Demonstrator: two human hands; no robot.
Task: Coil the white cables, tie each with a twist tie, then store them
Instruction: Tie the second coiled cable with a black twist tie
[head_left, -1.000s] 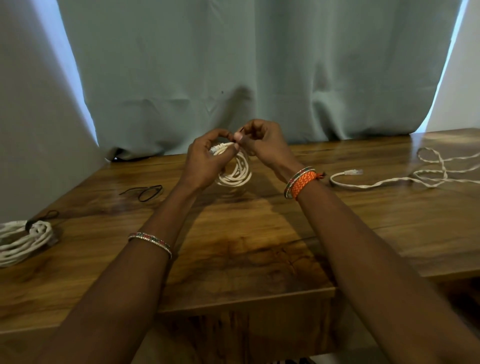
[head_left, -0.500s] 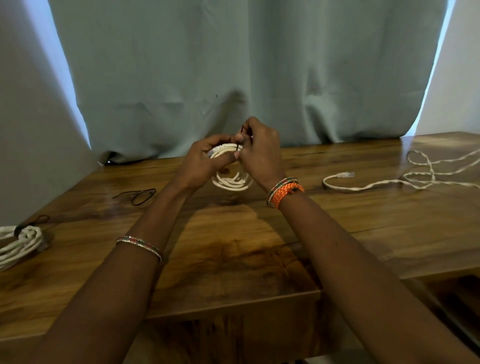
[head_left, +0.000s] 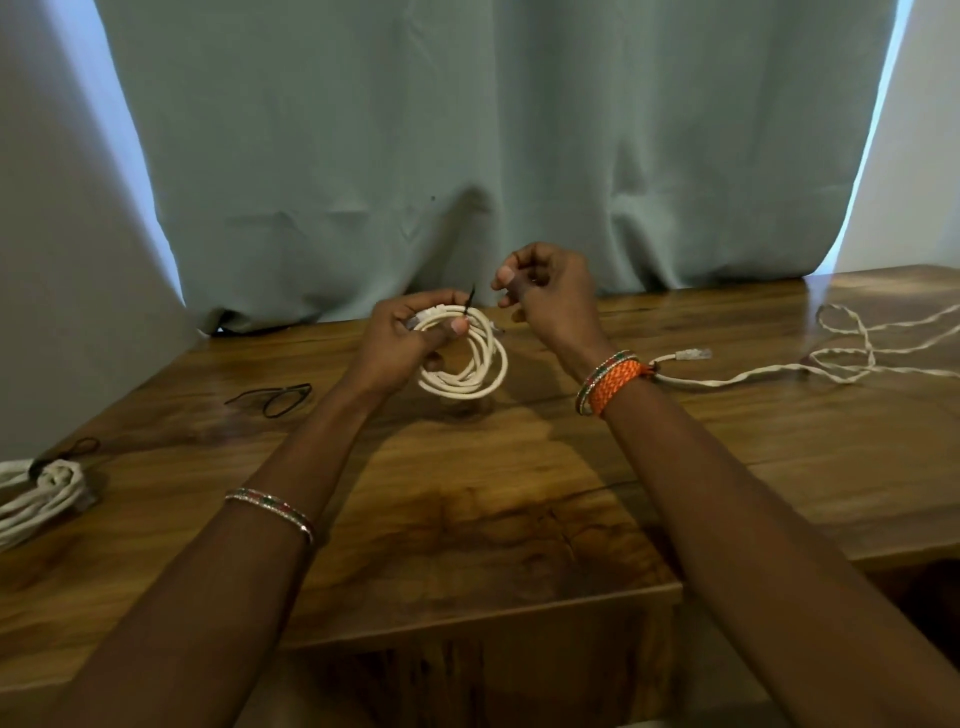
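Observation:
My left hand (head_left: 402, 345) pinches the top of a coiled white cable (head_left: 475, 371), held just above the wooden table (head_left: 467, 493). A black twist tie (head_left: 470, 300) is wrapped on the coil at the pinch, its twisted end sticking up. My right hand (head_left: 545, 296) hovers a little to the right of the tie, fingers curled and apart, holding nothing. A loose, uncoiled white cable (head_left: 831, 364) lies on the table at the right, its connector near my right wrist. A tied white coil (head_left: 39, 493) lies at the left edge.
A spare black twist tie (head_left: 278, 399) lies on the table to the left of my left arm. A pale green curtain (head_left: 493, 156) hangs close behind the table. The table's front edge runs below my forearms.
My right hand has let go of the twist tie and drawn away to the right. The tie's twisted end now stands free above the coil, which my left hand still holds.

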